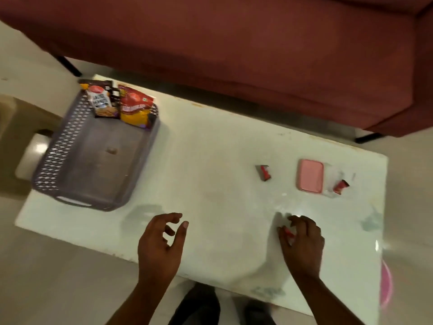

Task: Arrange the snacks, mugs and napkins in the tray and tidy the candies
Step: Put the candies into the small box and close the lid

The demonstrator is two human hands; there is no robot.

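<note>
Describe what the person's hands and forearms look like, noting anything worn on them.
The left hand and the right hand are bare, without gloves. The forearms are uncovered to the frame's edge, with no sleeves in view. No watch, bracelet or ring shows, though the picture is slightly blurred.

Three candies [264,175], one tray [48,164], one lid [310,175].
</note>
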